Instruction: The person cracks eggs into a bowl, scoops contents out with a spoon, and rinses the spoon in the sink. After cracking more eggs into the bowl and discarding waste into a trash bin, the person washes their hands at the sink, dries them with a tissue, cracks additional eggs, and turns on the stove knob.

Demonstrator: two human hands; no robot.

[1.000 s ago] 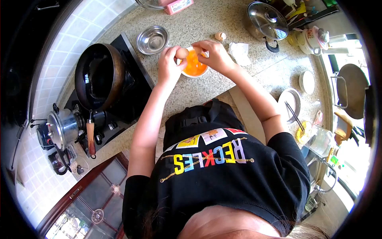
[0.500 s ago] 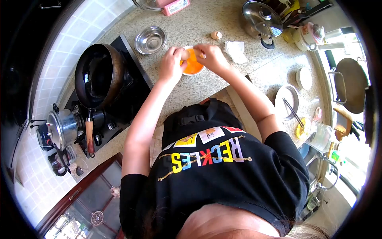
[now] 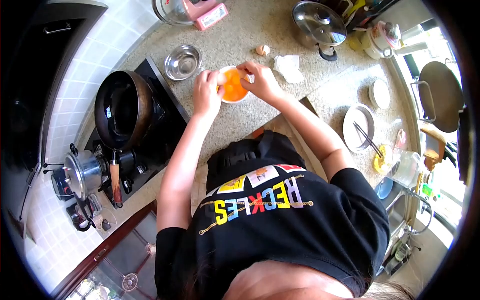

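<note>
A white bowl (image 3: 233,101) on the counter contains several orange egg yolks (image 3: 234,86). Over its left rim, my left hand (image 3: 207,92) has its fingers closed around what looks like a tan piece of eggshell, mostly covered by the fingers. At the right rim my right hand (image 3: 261,84) is closed in a pinch, fingertips pointing down above the yolks. Whatever it grips is hidden by the fingers. Just beyond the bowl lies a broken eggshell (image 3: 263,50), with a crumpled white tissue (image 3: 288,68) to its right. A metal bowl (image 3: 183,62) stands beyond my left hand.
On the left, a black wok (image 3: 120,107) and a pressure cooker (image 3: 82,172) sit on the stove. A lidded pot (image 3: 320,25) is at the back right. Nearer right are a pan with chopsticks (image 3: 358,127) and a white bowl (image 3: 379,94), close to the sink (image 3: 397,205).
The view has shifted, so the counter things sit slightly lower and left. My hands have drawn slightly apart over the bowl, showing more of the yolks.
</note>
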